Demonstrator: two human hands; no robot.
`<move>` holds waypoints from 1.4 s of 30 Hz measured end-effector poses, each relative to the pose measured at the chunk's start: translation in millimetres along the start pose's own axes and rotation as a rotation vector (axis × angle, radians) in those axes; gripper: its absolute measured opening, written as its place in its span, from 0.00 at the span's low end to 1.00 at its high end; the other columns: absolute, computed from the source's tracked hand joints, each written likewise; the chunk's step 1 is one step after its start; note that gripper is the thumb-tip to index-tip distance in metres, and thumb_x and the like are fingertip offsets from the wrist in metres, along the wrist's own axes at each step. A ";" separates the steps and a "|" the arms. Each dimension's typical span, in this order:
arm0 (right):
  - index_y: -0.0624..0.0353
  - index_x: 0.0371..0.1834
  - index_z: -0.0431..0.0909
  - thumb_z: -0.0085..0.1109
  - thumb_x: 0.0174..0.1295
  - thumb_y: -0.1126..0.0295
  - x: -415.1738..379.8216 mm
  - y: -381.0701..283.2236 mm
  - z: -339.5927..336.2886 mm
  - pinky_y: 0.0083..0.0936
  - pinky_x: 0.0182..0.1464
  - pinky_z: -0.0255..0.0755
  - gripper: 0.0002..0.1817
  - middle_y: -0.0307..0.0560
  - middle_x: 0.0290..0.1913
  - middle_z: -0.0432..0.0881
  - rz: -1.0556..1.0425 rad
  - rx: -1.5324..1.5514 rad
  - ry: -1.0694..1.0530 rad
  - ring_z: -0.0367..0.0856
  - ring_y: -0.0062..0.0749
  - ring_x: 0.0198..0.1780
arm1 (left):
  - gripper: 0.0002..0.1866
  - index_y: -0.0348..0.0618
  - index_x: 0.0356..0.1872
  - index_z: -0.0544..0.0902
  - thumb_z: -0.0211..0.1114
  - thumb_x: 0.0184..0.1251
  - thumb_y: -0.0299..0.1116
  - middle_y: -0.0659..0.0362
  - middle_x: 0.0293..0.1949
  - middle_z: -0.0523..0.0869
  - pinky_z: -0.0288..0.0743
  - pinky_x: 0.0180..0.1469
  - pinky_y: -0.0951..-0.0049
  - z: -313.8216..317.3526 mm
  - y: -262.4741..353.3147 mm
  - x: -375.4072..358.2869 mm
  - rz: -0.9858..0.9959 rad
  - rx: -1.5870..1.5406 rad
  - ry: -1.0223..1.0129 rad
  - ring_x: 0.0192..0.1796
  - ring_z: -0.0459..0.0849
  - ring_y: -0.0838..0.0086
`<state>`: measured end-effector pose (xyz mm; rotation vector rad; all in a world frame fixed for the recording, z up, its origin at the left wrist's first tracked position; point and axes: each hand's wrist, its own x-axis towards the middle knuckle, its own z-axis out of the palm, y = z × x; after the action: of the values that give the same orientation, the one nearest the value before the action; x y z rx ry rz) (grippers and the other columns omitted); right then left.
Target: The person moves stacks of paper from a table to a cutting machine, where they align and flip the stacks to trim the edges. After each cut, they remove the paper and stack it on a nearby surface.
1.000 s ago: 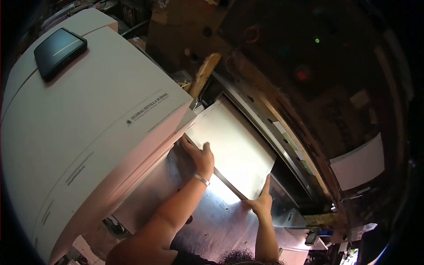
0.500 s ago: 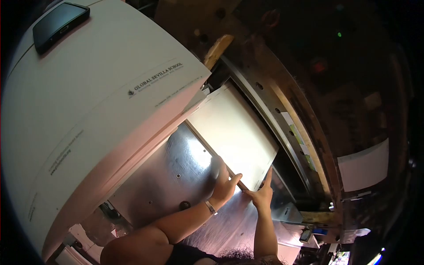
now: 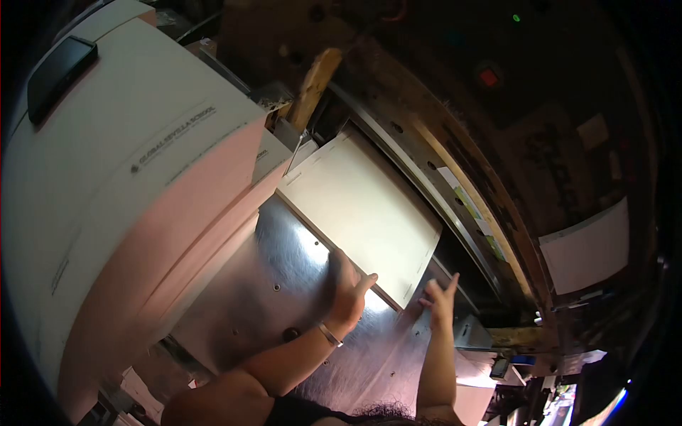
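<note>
A stack of white paper sheets (image 3: 362,213) with faint print at its edges lies on a shiny metal table (image 3: 277,248). My left hand (image 3: 349,297), with a band on its wrist, is against the long near side of the stack. Its thumb points along the top edge and its fingers stretch along the side, partly in shadow. My right hand (image 3: 440,304) is just off the stack's right corner, apart from the paper, with fingers spread and nothing in them.
To the left rises a tall pile of printed paper (image 3: 163,163) with a dark phone (image 3: 62,77) on top. A wooden block (image 3: 315,89) stands behind it. A metal and wood machine beam (image 3: 440,170) runs behind the stack. A white sheet (image 3: 586,248) hangs at the right.
My right hand has come away from the stack's corner and moved right, its fingers now spread. My left hand stays at the stack's side. The view has shifted somewhat.
</note>
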<state>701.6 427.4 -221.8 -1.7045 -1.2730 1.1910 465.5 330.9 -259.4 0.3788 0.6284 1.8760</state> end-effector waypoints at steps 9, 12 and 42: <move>0.55 0.79 0.55 0.53 0.66 0.32 72.2 4.3 14.0 0.38 0.59 0.68 0.49 0.53 0.61 0.81 0.021 0.323 0.170 0.78 0.35 0.51 | 0.46 0.27 0.76 0.36 0.56 0.65 0.25 0.43 0.77 0.51 0.43 0.81 0.64 -6.1 -4.2 1.9 0.040 0.096 -0.005 0.80 0.50 0.64; 0.60 0.77 0.64 0.50 0.64 0.27 88.8 8.5 11.0 0.39 0.61 0.67 0.51 0.56 0.65 0.78 0.005 0.345 -0.066 0.76 0.38 0.57 | 0.49 0.28 0.78 0.28 0.53 0.67 0.25 0.42 0.81 0.47 0.41 0.81 0.65 -6.6 2.2 2.2 0.048 0.089 -0.063 0.83 0.46 0.63; 0.57 0.84 0.34 0.58 0.67 0.37 -23.1 36.8 -1.5 0.46 0.79 0.54 0.57 0.71 0.81 0.48 0.074 0.719 -0.225 0.51 0.56 0.82 | 0.43 0.37 0.80 0.42 0.54 0.76 0.46 0.52 0.81 0.40 0.31 0.83 0.52 -25.7 -9.5 0.9 -0.051 0.157 -0.018 0.83 0.35 0.69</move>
<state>712.7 394.9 -248.4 -1.1123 -0.7532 1.6655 458.7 328.2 -285.9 0.4759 0.7689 1.7787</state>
